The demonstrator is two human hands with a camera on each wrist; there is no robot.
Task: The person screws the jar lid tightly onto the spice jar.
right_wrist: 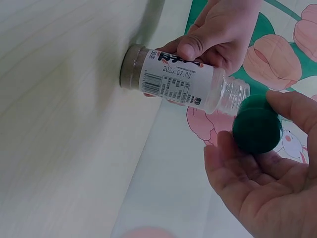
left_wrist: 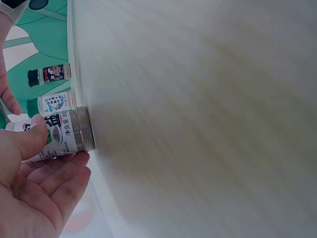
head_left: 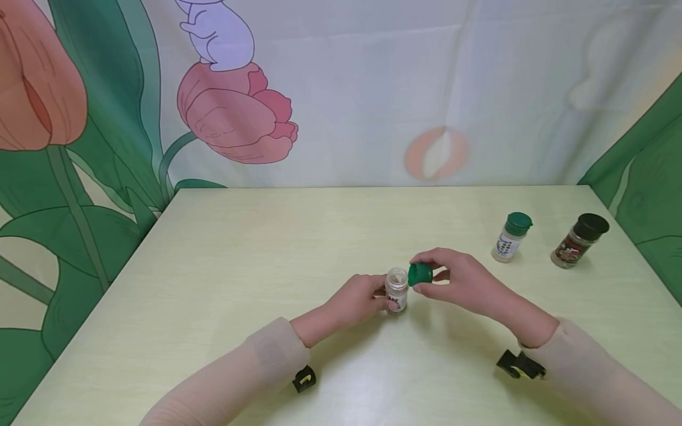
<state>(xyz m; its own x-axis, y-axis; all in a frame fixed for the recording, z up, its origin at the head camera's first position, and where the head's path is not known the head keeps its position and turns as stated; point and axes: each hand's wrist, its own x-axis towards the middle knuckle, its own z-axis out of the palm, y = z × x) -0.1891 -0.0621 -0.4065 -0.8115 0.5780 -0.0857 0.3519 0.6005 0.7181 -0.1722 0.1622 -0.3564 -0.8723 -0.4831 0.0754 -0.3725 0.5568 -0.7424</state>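
A clear spice jar (head_left: 396,291) with a white printed label stands upright on the table, its threaded mouth uncovered. My left hand (head_left: 358,300) grips it round the side, thumb across the label in the left wrist view. A little greyish-brown content shows near the base of the jar (right_wrist: 178,82) in the right wrist view. Just right of the mouth, my right hand (head_left: 462,279) pinches a green cap (head_left: 421,274) between thumb and fingers. The cap (right_wrist: 257,124) is off the jar and tilted, close beside the threads.
Farther back on the right of the pale table (head_left: 256,248) stand a green-capped spice jar (head_left: 508,239) and a black-capped jar (head_left: 578,241) with a dark label. A printed curtain (head_left: 346,106) hangs behind the table's far edge.
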